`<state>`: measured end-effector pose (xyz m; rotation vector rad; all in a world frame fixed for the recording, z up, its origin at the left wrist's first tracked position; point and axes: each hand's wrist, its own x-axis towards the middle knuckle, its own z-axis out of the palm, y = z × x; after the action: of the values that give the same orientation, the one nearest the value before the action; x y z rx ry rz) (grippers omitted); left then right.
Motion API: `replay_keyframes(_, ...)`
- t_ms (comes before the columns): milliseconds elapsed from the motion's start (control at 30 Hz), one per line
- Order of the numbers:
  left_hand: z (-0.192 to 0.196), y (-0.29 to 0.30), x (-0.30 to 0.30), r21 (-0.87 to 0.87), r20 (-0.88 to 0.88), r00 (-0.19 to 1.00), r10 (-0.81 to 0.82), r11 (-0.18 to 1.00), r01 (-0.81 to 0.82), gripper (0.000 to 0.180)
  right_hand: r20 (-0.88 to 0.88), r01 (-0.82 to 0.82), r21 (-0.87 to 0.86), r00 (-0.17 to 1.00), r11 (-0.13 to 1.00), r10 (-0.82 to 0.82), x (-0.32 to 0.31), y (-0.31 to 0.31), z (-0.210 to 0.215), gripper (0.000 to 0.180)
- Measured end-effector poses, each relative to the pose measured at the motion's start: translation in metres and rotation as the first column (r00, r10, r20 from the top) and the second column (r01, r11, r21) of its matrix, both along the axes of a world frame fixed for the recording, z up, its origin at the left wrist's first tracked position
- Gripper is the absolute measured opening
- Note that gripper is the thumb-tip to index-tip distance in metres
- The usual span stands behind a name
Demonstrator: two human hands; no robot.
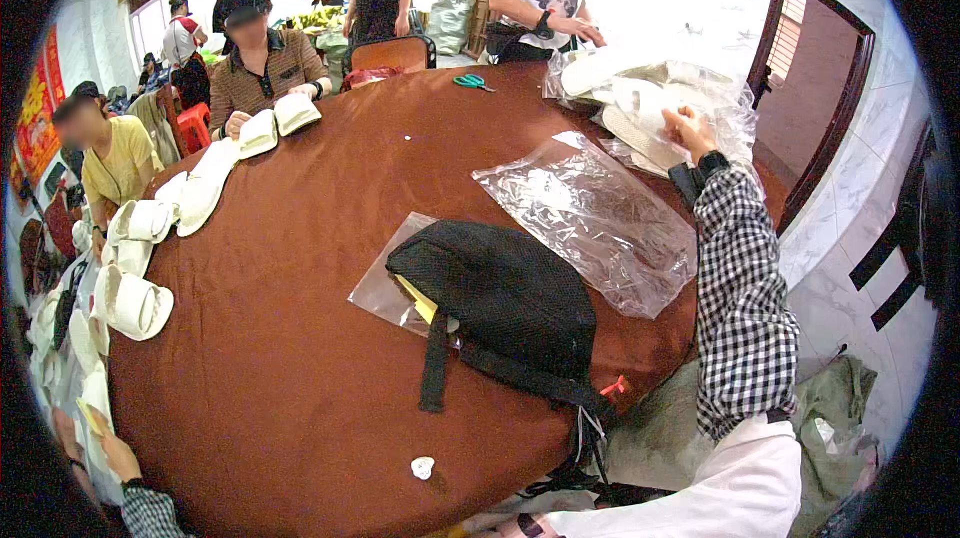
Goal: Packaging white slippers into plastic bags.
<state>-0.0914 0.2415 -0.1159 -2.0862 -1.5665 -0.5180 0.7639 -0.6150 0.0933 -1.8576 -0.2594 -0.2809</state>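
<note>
Right hand (690, 132), fingers curled, at bagged white slippers (628, 90), far right; left hand (119, 454), near left; both grips unclear.

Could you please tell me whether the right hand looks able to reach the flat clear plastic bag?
Probably yes: the clear plastic bag lies near the right hand, mostly uncovered on the brown tablecloth.

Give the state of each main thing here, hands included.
right hand: fingers curled, grip unclear
left hand: grip unclear
right-side white slippers: heaped up
left-side white slippers: lined up
clear plastic bag: flat, wrinkled
black bag: lying down
scissors: lying flat, open or shut unclear
white scrap: crumpled
tablecloth: spread out
</note>
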Motion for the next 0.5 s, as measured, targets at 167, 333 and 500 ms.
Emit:
replay_keyframes(167,-0.021,-0.012,0.086,-0.156,0.08,0.989,0.128,0.981,-0.114,0.079,0.123,0.001,-0.11,0.992,0.994,0.013,-0.055,0.052,0.065,0.027)
replay_keyframes(333,0.051,-0.099,0.174,0.143,0.246,0.882,-0.403,0.915,0.378,0.062,0.254,-0.173,-0.381,0.925,0.908,0.282,-0.131,0.127,0.099,0.032)
replay_keyframes(500,0.112,-0.187,0.256,-0.041,0.65,0.54,-0.535,0.684,0.728,0.054,0.034,-0.578,-0.393,0.768,0.716,0.639,-0.222,0.247,0.08,0.03)
